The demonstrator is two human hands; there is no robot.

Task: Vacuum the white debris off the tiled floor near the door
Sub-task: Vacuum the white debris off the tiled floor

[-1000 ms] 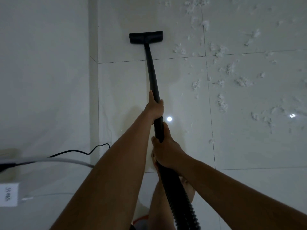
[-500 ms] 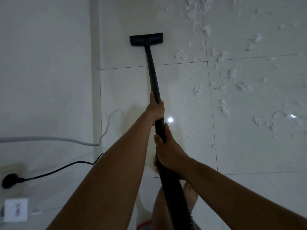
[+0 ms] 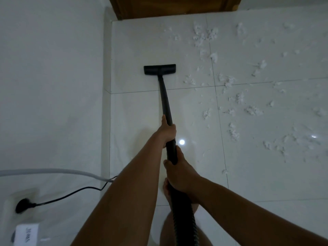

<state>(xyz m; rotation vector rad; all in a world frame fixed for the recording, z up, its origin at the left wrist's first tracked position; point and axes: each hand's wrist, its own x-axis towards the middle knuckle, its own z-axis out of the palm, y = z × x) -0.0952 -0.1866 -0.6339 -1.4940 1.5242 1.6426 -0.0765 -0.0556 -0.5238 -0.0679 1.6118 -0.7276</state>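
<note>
A black vacuum wand (image 3: 165,98) runs from my hands out to its flat floor head (image 3: 159,69), which rests on the white tiled floor (image 3: 138,110) near the left wall. My left hand (image 3: 167,130) is shut around the wand higher up. My right hand (image 3: 179,174) grips it lower, where the ribbed hose (image 3: 184,221) begins. White fluffy debris (image 3: 232,103) lies scattered over the tiles to the right of the head. A denser clump of debris (image 3: 204,35) sits close to the brown wooden door (image 3: 174,7) at the top.
A white wall (image 3: 53,86) runs down the left side. A black plug (image 3: 23,205) sits in a wall socket, its cord (image 3: 71,194) trailing right. A grey hose (image 3: 53,171) crosses above it. A white label (image 3: 26,234) is at the lower left. My bare foot (image 3: 166,188) shows behind the hose.
The view has tilted up, bringing the door into sight. The floor head now sits nearer to me on the tile, and the debris field appears lower in view.
</note>
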